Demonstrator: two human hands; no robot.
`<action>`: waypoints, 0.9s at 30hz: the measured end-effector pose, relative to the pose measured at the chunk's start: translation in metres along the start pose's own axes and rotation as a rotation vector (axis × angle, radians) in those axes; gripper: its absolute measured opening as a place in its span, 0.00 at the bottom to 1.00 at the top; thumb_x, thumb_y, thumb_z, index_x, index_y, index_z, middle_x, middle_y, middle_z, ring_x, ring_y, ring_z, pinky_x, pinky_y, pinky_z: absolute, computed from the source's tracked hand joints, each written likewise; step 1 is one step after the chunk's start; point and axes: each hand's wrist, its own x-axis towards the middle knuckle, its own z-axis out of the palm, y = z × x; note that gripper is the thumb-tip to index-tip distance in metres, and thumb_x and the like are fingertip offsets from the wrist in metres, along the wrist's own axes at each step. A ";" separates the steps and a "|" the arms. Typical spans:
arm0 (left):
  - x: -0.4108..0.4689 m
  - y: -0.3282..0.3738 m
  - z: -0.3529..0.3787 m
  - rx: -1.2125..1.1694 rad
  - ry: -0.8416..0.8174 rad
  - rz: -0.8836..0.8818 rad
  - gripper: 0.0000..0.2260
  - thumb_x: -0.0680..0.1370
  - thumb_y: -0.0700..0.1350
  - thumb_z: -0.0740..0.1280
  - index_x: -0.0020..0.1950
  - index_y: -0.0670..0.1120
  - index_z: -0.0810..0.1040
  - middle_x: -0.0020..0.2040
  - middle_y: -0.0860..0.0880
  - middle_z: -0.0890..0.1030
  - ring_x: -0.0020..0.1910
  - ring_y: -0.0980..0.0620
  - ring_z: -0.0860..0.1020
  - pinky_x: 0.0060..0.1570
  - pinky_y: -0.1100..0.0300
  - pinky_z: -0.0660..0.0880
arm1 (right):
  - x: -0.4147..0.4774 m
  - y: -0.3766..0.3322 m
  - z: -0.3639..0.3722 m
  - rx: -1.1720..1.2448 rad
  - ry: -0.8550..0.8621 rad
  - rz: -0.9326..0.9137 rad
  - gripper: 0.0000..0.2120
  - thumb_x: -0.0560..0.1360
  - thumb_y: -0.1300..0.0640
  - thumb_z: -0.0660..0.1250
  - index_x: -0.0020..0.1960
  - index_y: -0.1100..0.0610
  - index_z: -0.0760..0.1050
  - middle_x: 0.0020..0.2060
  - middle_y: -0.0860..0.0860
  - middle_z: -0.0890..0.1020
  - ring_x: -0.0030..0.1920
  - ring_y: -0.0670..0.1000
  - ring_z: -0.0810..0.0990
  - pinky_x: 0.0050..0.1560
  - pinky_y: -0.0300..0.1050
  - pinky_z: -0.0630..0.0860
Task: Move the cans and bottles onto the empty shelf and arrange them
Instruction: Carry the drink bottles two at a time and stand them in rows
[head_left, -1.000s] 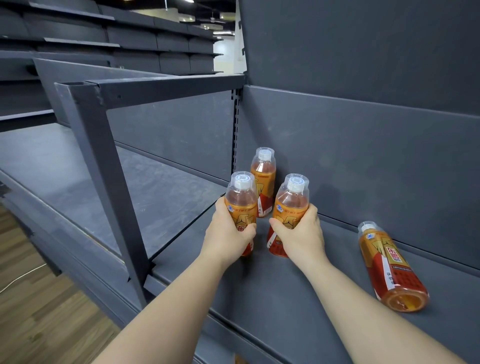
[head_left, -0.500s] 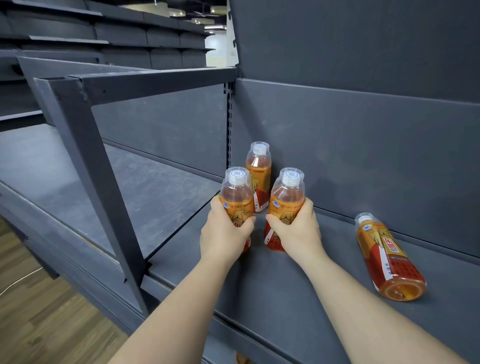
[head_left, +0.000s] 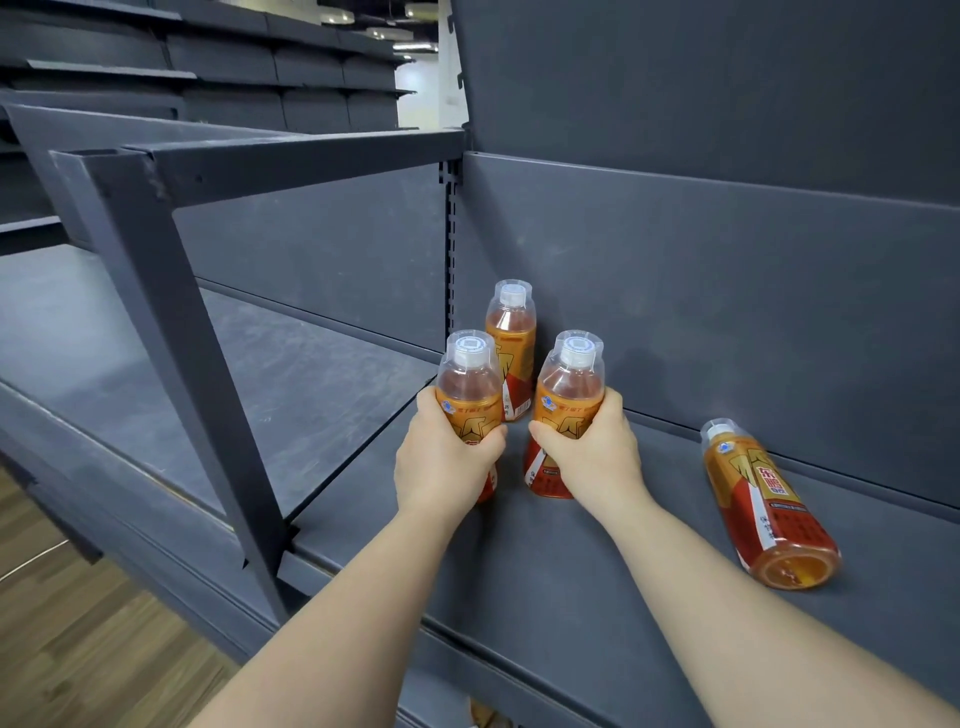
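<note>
Two upright orange tea bottles with white caps stand side by side on the dark grey shelf (head_left: 597, 597). My left hand (head_left: 441, 462) grips the left bottle (head_left: 469, 384) around its label. My right hand (head_left: 592, 452) grips the right bottle (head_left: 570, 389) the same way. A third bottle (head_left: 510, 338) stands upright just behind them, close to the back panel. A fourth bottle (head_left: 763, 499) lies on its side at the right, cap toward the back panel, base toward me.
A slanted grey metal bracket (head_left: 171, 322) and top rail divide this shelf from the neighbouring shelf bay (head_left: 156, 364) on the left. The back panel (head_left: 727, 312) rises behind the bottles. Wooden floor (head_left: 78, 649) shows below left.
Both hands keep gripping their bottles in the same spot on the shelf; only the camera view has shifted slightly.
</note>
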 end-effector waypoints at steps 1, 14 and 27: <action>0.000 0.001 0.000 -0.004 -0.002 0.002 0.25 0.70 0.58 0.74 0.60 0.56 0.66 0.54 0.56 0.79 0.52 0.51 0.79 0.53 0.51 0.79 | -0.001 -0.001 -0.002 -0.005 -0.005 0.007 0.31 0.70 0.46 0.77 0.65 0.49 0.66 0.57 0.47 0.76 0.54 0.49 0.76 0.49 0.44 0.74; -0.064 0.041 0.023 0.022 -0.096 0.120 0.24 0.72 0.58 0.74 0.57 0.58 0.61 0.54 0.55 0.77 0.51 0.52 0.77 0.51 0.55 0.77 | -0.054 0.011 -0.085 -0.055 0.031 0.024 0.27 0.68 0.44 0.77 0.59 0.48 0.67 0.55 0.47 0.78 0.56 0.50 0.79 0.55 0.47 0.77; -0.222 0.105 0.052 -0.049 -0.253 0.271 0.24 0.72 0.59 0.74 0.57 0.57 0.61 0.51 0.56 0.77 0.49 0.53 0.78 0.47 0.57 0.75 | -0.188 0.057 -0.235 -0.047 0.186 0.132 0.32 0.70 0.44 0.76 0.67 0.50 0.66 0.59 0.48 0.77 0.59 0.51 0.78 0.58 0.52 0.79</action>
